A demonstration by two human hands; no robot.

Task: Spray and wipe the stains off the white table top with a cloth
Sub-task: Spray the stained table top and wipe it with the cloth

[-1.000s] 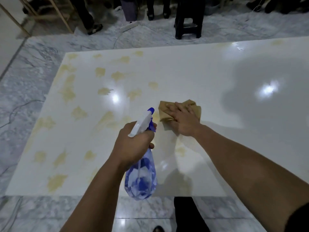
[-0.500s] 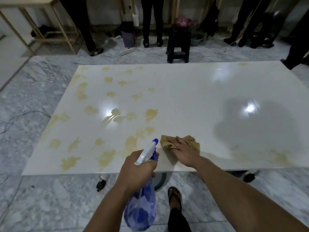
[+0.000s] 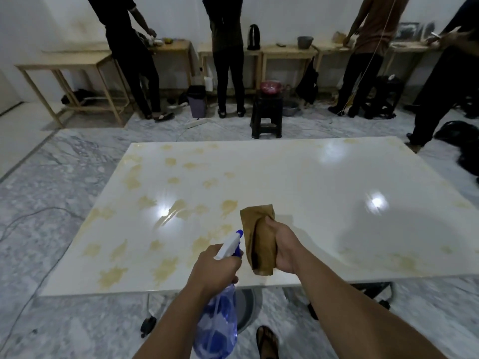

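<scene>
Brown cloth (image 3: 260, 244) held in right hand (image 3: 283, 248) above table (image 3: 311, 182) near edge.

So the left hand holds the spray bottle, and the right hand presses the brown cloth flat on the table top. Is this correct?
Not quite. In the head view the right hand grips the brown cloth lifted off the table top, not pressed flat on it. The left hand does hold the spray bottle.

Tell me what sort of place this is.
Probably a shared workroom or training space, not a home: several people stand working at plain wooden benches along the wall, bags lie on the marble floor, and a stained white table stands mid-room.
</scene>
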